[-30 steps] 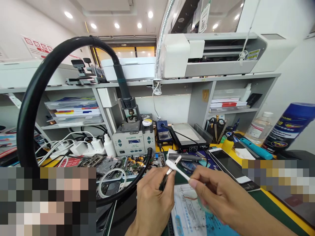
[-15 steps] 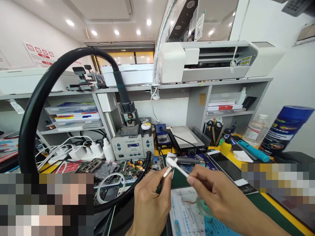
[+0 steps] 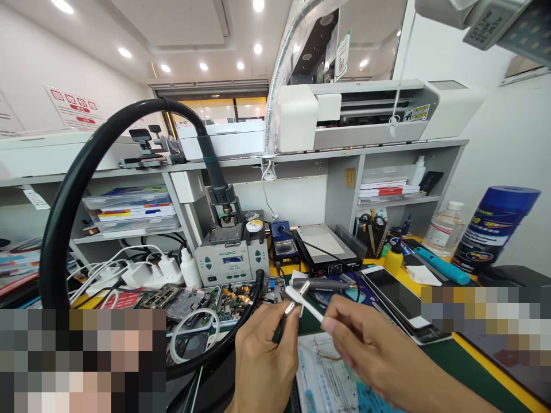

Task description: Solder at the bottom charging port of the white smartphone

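My left hand (image 3: 267,353) pinches a phone (image 3: 297,299) between thumb and fingers. Its narrow pale edge, with a row of small dark holes, faces up, and most of its body is hidden by the hand. A slim white toothbrush (image 3: 310,310) is gripped near its neck by my right hand (image 3: 361,338). The brush head lies at the phone's holed edge; its bristles cannot be made out. Beneath both hands is a printed white and blue sheet (image 3: 322,378) on the green mat.
A black hose (image 3: 54,229) arches over the left from the grey rework station (image 3: 230,258). Behind my hands are loose circuit boards (image 3: 230,301) and a heating plate (image 3: 329,246). To the right lie a white phone (image 3: 396,295), a yellow bottle (image 3: 393,259) and a blue spray can (image 3: 495,229).
The toothbrush head has shifted slightly left and down along the phone's edge, with my right hand following. The view has tilted up a little. Both grips stay the same.
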A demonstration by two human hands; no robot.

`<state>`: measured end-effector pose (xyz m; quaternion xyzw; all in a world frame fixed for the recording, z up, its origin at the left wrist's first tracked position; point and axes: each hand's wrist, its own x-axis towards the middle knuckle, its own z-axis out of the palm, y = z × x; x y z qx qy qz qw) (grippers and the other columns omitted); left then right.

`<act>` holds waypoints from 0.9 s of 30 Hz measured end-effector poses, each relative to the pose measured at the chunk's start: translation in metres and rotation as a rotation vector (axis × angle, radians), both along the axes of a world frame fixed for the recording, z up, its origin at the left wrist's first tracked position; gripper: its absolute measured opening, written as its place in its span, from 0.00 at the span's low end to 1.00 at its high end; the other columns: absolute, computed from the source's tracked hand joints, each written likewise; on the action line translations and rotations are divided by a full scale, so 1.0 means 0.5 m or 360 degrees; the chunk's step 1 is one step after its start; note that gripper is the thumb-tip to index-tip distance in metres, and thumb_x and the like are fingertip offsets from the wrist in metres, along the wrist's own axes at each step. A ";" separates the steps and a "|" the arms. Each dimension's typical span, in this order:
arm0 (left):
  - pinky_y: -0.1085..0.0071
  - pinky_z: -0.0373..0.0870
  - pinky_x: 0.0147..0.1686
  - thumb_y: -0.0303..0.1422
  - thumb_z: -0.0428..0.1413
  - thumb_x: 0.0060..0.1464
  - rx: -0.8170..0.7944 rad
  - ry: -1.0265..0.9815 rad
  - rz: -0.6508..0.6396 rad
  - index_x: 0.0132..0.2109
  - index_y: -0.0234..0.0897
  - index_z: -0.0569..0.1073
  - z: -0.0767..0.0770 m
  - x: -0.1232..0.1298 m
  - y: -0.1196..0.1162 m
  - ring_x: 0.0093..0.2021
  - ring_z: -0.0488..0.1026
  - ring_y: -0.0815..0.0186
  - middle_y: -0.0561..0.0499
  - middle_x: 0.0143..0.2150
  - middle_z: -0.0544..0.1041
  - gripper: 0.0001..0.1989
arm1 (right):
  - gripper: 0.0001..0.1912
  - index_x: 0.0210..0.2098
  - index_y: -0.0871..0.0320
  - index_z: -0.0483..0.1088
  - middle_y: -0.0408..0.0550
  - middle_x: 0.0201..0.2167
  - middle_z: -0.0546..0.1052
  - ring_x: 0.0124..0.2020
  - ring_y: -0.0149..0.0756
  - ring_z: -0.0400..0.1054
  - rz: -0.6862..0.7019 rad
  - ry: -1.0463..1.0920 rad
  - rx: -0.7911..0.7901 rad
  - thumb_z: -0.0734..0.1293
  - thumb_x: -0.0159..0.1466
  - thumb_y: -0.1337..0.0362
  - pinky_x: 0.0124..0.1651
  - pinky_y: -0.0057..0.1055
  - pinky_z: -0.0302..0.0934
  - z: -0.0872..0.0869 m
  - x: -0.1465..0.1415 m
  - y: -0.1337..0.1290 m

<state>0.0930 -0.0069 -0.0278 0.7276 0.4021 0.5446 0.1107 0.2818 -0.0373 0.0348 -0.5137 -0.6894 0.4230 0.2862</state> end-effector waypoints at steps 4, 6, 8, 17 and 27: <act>0.73 0.76 0.38 0.29 0.57 0.65 0.0003 -0.0013 -0.0007 0.46 0.38 0.82 0.000 0.000 0.001 0.36 0.80 0.65 0.50 0.36 0.82 0.08 | 0.18 0.32 0.53 0.57 0.36 0.23 0.61 0.23 0.30 0.51 -0.0062 -0.0159 0.0138 0.54 0.76 0.53 0.26 0.29 0.46 -0.001 0.001 0.001; 0.73 0.76 0.39 0.29 0.58 0.64 0.0022 -0.0025 -0.0025 0.49 0.38 0.82 0.001 0.000 0.002 0.38 0.81 0.64 0.49 0.38 0.83 0.10 | 0.18 0.31 0.53 0.57 0.37 0.23 0.61 0.24 0.31 0.51 -0.0110 -0.0222 0.0185 0.53 0.76 0.53 0.27 0.30 0.45 0.000 0.002 0.000; 0.73 0.76 0.37 0.29 0.57 0.65 0.0006 -0.0012 -0.0043 0.47 0.38 0.82 0.003 -0.001 0.002 0.36 0.80 0.64 0.49 0.37 0.83 0.09 | 0.17 0.32 0.53 0.57 0.36 0.22 0.62 0.23 0.30 0.51 -0.0041 -0.0189 0.0154 0.53 0.76 0.54 0.26 0.30 0.45 -0.001 0.003 -0.002; 0.72 0.75 0.39 0.25 0.58 0.64 0.0049 0.0077 -0.0339 0.52 0.41 0.80 0.014 -0.005 -0.001 0.37 0.80 0.66 0.49 0.40 0.83 0.13 | 0.16 0.31 0.54 0.59 0.36 0.21 0.65 0.18 0.27 0.55 -0.0168 -0.0013 0.0176 0.58 0.74 0.54 0.22 0.27 0.48 -0.008 0.010 0.001; 0.72 0.71 0.34 0.24 0.58 0.63 0.0021 0.0067 -0.0320 0.42 0.40 0.80 0.026 -0.009 -0.001 0.32 0.76 0.68 0.53 0.33 0.80 0.08 | 0.18 0.28 0.54 0.59 0.39 0.17 0.69 0.19 0.29 0.59 -0.0116 -0.0096 0.0099 0.61 0.72 0.54 0.21 0.26 0.49 -0.008 0.010 -0.028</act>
